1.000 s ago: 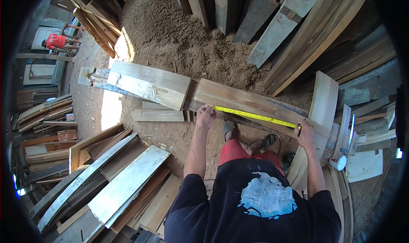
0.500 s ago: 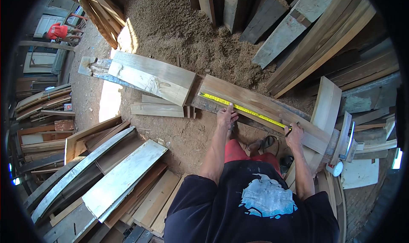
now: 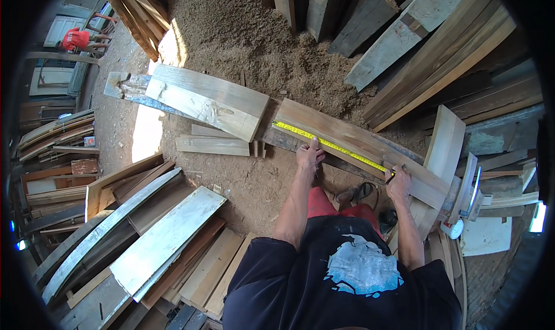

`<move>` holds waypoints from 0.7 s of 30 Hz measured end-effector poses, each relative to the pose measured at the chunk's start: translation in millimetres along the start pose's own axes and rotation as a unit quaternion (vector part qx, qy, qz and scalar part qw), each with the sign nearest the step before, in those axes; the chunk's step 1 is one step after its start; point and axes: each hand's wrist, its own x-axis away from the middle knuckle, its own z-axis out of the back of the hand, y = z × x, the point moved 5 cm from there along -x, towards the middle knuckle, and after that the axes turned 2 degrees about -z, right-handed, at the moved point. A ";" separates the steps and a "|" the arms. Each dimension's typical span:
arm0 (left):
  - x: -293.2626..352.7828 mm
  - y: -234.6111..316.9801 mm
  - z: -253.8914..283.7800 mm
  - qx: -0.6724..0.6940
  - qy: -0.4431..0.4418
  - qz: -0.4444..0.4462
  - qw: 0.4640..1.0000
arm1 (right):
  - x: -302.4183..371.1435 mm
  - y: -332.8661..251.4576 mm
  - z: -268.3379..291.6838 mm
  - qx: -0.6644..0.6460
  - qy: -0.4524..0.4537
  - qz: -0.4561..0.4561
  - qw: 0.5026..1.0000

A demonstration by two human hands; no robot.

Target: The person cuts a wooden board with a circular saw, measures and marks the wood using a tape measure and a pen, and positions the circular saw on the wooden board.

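Observation:
A yellow tape measure [image 3: 338, 147] is drawn out along the near edge of a brown wooden board [image 3: 364, 143], its free end near the board's left end. Around the tape's case, by the board's right part, my right hand [image 3: 399, 183] is closed; the fingers hide most of the case. My left hand [image 3: 310, 156] grips the blade from the near side, one finger up against it and the others curled below. The board lies on a longer plank bench [image 3: 277, 138], with a pale plank [image 3: 444, 139] under or against its right end.
Left of the board, a pale plank [image 3: 208, 102] rests on the bench, with short offcuts [image 3: 213, 147] below it. Sawdust [image 3: 231, 41] heaps behind. Tall timbers [image 3: 439, 64] lean at the far right; stacked boards [image 3: 167, 243] fill the near left. A person in red [image 3: 75, 39] is far left.
The view has shifted slightly. Both hands stay at nearly the same places on the tape, and the tape and board lie as before.

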 end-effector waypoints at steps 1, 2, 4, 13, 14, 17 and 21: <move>0.9 0.8 0.4 -0.014 0.002 0.006 1.000 | 0.1 -1.4 0.2 0.003 0.009 0.001 1.000; 1.7 2.2 1.6 -0.029 0.005 0.011 1.000 | 0.5 -2.1 0.4 0.006 0.018 0.001 1.000; -2.9 14.3 19.7 -0.091 0.016 -0.008 0.996 | -0.9 3.5 -1.3 -0.006 0.020 -0.004 1.000; -28.9 125.5 79.9 -0.540 0.258 -0.372 0.709 | -0.5 0.1 3.9 -0.050 0.046 0.010 0.998; -40.5 130.2 84.8 -0.533 0.197 -0.407 0.715 | -0.8 -3.5 4.6 -0.052 0.057 0.027 0.997; -38.0 127.4 69.8 -0.513 0.117 -0.421 0.739 | -0.8 8.6 1.0 -0.037 0.068 0.027 0.997; -18.9 117.5 67.0 -0.549 0.057 -0.380 0.742 | -1.6 11.6 0.7 -0.026 0.062 0.024 0.997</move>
